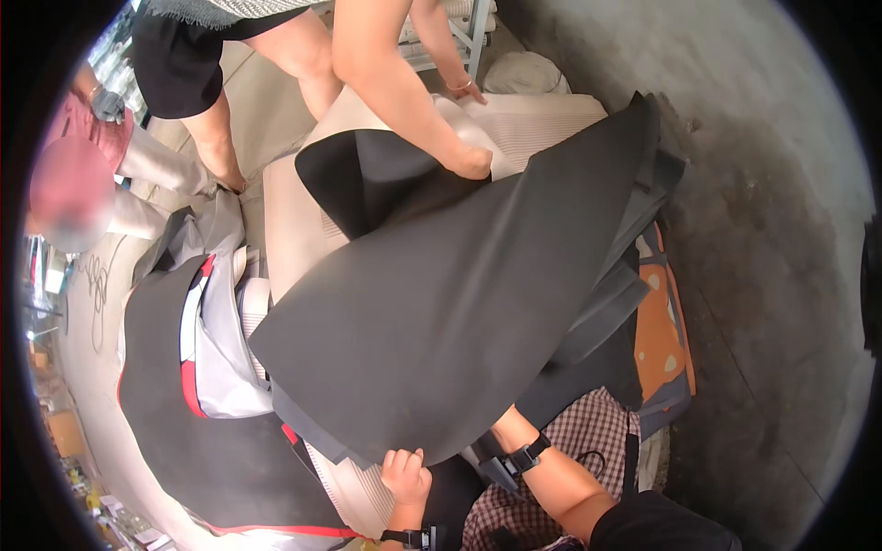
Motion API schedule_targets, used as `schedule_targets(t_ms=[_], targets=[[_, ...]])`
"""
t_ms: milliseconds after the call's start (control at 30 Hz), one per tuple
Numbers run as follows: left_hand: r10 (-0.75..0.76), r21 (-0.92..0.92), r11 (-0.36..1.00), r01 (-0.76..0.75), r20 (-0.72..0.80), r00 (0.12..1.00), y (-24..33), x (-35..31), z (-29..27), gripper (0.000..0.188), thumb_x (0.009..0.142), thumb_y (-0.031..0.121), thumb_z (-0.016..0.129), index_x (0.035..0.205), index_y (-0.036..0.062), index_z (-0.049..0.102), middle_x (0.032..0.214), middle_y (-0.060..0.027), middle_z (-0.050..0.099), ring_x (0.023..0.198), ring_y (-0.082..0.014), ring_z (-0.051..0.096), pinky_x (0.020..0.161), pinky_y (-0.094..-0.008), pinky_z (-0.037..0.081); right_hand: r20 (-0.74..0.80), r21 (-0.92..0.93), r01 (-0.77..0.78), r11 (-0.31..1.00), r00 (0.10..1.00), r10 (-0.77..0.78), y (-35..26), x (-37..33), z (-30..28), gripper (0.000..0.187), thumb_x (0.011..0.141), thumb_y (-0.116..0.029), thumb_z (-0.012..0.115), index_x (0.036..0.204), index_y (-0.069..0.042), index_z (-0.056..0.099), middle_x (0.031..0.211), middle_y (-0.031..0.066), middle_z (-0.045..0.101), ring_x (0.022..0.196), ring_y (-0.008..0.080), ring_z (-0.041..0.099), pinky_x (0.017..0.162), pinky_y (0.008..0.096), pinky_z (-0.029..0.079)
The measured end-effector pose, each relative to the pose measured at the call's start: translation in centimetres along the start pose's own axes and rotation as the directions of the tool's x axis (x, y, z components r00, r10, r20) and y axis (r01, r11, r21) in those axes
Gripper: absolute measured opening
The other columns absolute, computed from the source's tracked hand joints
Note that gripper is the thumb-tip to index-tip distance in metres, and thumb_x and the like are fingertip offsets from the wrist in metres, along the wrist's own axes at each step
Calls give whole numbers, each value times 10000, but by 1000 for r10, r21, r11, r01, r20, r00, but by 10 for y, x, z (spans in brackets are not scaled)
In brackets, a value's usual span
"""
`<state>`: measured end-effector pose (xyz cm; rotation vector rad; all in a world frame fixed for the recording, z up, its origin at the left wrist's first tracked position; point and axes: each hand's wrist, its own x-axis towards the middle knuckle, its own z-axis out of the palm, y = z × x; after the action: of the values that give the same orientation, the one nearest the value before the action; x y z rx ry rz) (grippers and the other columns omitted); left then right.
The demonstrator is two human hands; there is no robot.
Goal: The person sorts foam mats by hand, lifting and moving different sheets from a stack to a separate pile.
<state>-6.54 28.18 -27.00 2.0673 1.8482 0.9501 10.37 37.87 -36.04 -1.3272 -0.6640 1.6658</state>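
A large dark grey, smooth flexible sheet (432, 303) lies folded and raised across the middle of the pile. My left hand (406, 475) is closed on its near edge, fingers curled over the rim. From the lower right my right forearm (556, 487), with a black strap at the wrist, reaches under the sheet; that hand is hidden beneath it. Across from me a co-worker's hand (470, 163) holds the sheet's far part, which curls up. The same person's other hand (470, 92) touches a beige ribbed sheet (542, 119) underneath.
To the left, more black sheets (156, 367) with red edges and a silvery piece (225, 358) are heaped. An orange patterned piece (660, 331) sticks out at right, beside the grey floor (753, 367). Checked cloth (588, 427) is near me. Another person (101, 174) is at far left.
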Motion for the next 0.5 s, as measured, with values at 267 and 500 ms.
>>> schedule_targets(t_ms=[267,500], targets=[[-2,-16,1000,1,-93,996,-1,-3,11,172,613,-85,565,589,20,431,568,-100,389,523,-277,402,480,-362,315,-31,33,16,999,999,-15,1,7,-5,167,879,-126,480,964,-6,561,851,56,592,747,163,564,659,281,485],[-32,43,998,38,-128,991,-7,-14,11,133,612,-48,564,582,47,477,586,-82,417,536,-271,412,474,-374,335,-56,86,31,996,998,-27,-5,13,0,171,877,-131,487,963,-3,563,853,57,594,751,161,564,664,282,483]])
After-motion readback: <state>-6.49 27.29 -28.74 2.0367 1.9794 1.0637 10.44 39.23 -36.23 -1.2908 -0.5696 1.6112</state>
